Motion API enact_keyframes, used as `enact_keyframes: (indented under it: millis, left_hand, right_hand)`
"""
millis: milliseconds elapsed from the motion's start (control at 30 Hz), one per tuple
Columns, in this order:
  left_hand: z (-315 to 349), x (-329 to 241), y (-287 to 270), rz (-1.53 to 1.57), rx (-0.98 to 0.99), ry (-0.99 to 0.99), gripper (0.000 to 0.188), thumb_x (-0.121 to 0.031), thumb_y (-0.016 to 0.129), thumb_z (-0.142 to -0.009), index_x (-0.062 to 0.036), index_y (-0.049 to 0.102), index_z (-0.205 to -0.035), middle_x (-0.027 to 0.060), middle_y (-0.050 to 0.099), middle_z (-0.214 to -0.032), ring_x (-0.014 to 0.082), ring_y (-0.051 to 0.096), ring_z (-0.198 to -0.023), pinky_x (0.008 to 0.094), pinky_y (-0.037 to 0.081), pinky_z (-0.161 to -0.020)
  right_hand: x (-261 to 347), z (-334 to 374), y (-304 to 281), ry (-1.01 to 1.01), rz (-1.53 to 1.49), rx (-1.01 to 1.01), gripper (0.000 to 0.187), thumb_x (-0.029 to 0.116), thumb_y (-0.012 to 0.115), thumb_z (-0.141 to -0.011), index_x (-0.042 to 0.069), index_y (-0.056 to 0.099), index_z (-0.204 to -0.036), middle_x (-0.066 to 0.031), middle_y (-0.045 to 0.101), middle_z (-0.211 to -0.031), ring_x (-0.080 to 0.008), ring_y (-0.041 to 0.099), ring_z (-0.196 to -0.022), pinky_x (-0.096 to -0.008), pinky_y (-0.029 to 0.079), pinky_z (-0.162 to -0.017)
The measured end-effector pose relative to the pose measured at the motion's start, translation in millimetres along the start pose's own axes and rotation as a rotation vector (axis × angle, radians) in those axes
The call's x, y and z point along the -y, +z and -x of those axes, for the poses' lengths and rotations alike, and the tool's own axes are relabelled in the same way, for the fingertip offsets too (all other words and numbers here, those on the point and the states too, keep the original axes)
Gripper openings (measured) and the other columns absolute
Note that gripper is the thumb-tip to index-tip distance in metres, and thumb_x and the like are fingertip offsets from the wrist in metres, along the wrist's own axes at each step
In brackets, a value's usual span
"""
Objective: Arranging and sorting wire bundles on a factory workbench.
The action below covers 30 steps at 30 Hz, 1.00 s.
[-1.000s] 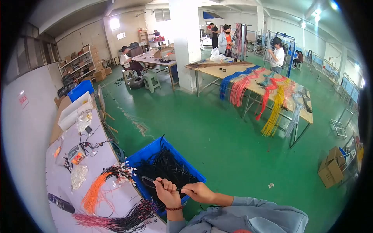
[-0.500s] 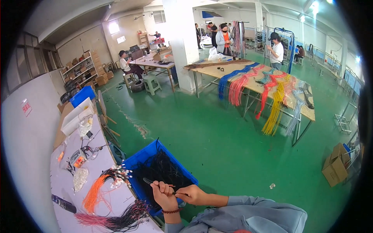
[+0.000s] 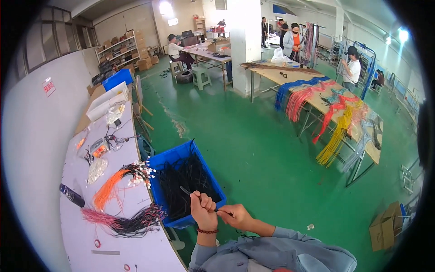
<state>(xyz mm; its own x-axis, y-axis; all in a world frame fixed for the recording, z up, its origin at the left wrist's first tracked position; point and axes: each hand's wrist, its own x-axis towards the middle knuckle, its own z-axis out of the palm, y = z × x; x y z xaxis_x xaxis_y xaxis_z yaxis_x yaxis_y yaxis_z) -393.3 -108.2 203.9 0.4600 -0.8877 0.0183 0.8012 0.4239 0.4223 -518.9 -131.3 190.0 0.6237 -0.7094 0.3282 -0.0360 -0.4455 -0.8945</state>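
Observation:
My left hand [image 3: 203, 211], with a beaded bracelet at the wrist, is closed around a thin dark strand [image 3: 185, 190]. One end of the strand juts out past the thumb, up and to the left. Just to the right, my right hand [image 3: 236, 216] pinches a dark bit at the other side of the left fist. The two hands nearly touch, and their fingers hide most of what lies between them. Beneath and beyond them stands a blue bin [image 3: 174, 155] filled with a tangle of black strands [image 3: 174, 186].
A white table [image 3: 131, 247] on the left carries orange wires [image 3: 108, 191], pink-and-black wires [image 3: 131, 222] and a dark cylinder [image 3: 71, 196]. Coloured wire bundles drape over a wooden table [image 3: 312, 77] at far right. A cardboard box [image 3: 383, 231] sits lower right. Several people work farther back.
The view has swung, so the room sits farther right and more of the white table's near end shows. Both hands keep the same grip, now nearer the bin's front right corner.

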Motion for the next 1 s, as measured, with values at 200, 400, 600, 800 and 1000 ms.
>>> enact_keyframes:
  millis: [200, 400, 600, 800, 1000]
  left_hand:
    - [17, 3, 7, -0.039, -0.051, 0.058, 0.025, -0.033, 0.035, -0.099, -0.0137, 0.046, -0.089, -0.0052, 0.031, -0.060, 0.0046, 0.021, -0.046, 0.0207, 0.019, -0.042]
    - [40, -6, -1, 0.009, -0.237, 0.171, 0.020, -0.028, 0.039, -0.098, -0.0134, 0.046, -0.087, -0.0047, 0.031, -0.060, 0.0051, 0.025, -0.047, 0.0198, 0.021, -0.042]
    - [74, -16, -14, -0.128, -0.324, 0.372, 0.024, -0.031, 0.038, -0.098, -0.0122, 0.047, -0.087, -0.0048, 0.033, -0.061, 0.0039, 0.026, -0.048, 0.0201, 0.021, -0.041]
    - [106, -57, -17, -0.203, -0.400, 0.510, 0.027, -0.034, 0.035, -0.099, -0.0109, 0.046, -0.089, -0.0047, 0.034, -0.061, 0.0029, 0.025, -0.047, 0.0192, 0.019, -0.040]
    - [147, -110, -34, -0.236, -0.375, 0.634, 0.028, -0.033, 0.036, -0.099, -0.0082, 0.047, -0.092, -0.0038, 0.035, -0.060, 0.0022, 0.028, -0.045, 0.0184, 0.021, -0.038]
  right_hand:
    - [-1, 11, -7, -0.013, 0.009, 0.097, 0.014, 0.012, 0.056, -0.088, 0.003, 0.062, -0.080, -0.0055, 0.058, -0.058, -0.0106, 0.050, -0.048, -0.0281, 0.039, -0.043]
    - [5, 20, -2, -0.090, 0.032, 0.207, 0.006, 0.005, 0.054, -0.083, 0.003, 0.059, -0.083, -0.0088, 0.056, -0.063, -0.0207, 0.055, -0.052, -0.0317, 0.043, -0.049]
    - [-4, 28, 31, 0.028, -0.150, 0.424, 0.014, 0.002, 0.045, -0.089, -0.001, 0.057, -0.081, -0.0048, 0.055, -0.063, -0.0085, 0.050, -0.053, -0.0229, 0.038, -0.048]
    - [9, 23, 72, 0.171, -0.419, 0.674, 0.021, 0.011, 0.043, -0.095, -0.001, 0.057, -0.085, -0.0008, 0.054, -0.064, -0.0053, 0.048, -0.054, -0.0192, 0.037, -0.049]
    - [21, 33, 128, 0.012, -0.380, 0.801, 0.020, 0.009, 0.045, -0.094, -0.004, 0.055, -0.105, -0.0050, 0.057, -0.076, -0.0085, 0.052, -0.062, -0.0208, 0.042, -0.055]
